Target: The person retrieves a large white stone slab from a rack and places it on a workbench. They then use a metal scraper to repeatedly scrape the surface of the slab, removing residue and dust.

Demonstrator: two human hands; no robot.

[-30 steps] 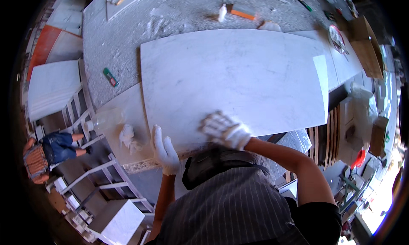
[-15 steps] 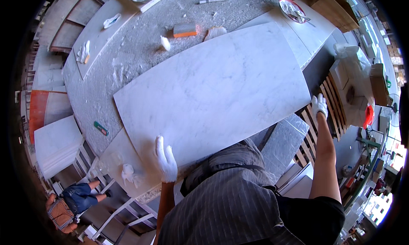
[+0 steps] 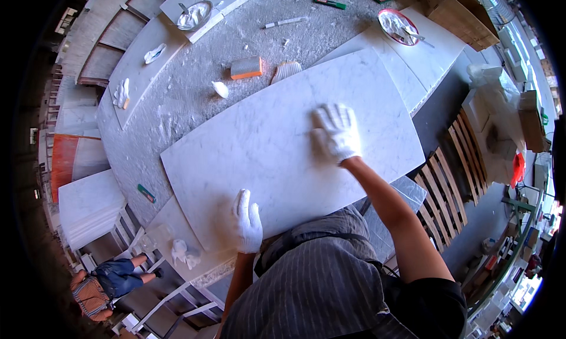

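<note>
A large white, grey-veined stone slab (image 3: 253, 144) lies across the dusty worktable in front of me. My right hand (image 3: 338, 132), in a white glove, is spread over the slab's right half with the palm down; its edges are slightly blurred. Near the slab's lower left edge is my left hand (image 3: 247, 221), gloved too, fingers stretched out and holding nothing. Past the slab's far edge sit an orange-and-grey block (image 3: 246, 68), a pale ribbed piece (image 3: 286, 71) and a small white lump (image 3: 220, 89).
Two bowls of white paste, one grey (image 3: 194, 16) and one red-rimmed (image 3: 398, 26), stand at the back. A green cutter (image 3: 147, 193) lies left. Wooden pallets (image 3: 442, 191) are on the right. Another person (image 3: 106, 286) is at lower left.
My right hand has moved left from beyond the slab's right edge onto its surface. The left hand stays by the lower left edge. The whole view has shifted slightly.
</note>
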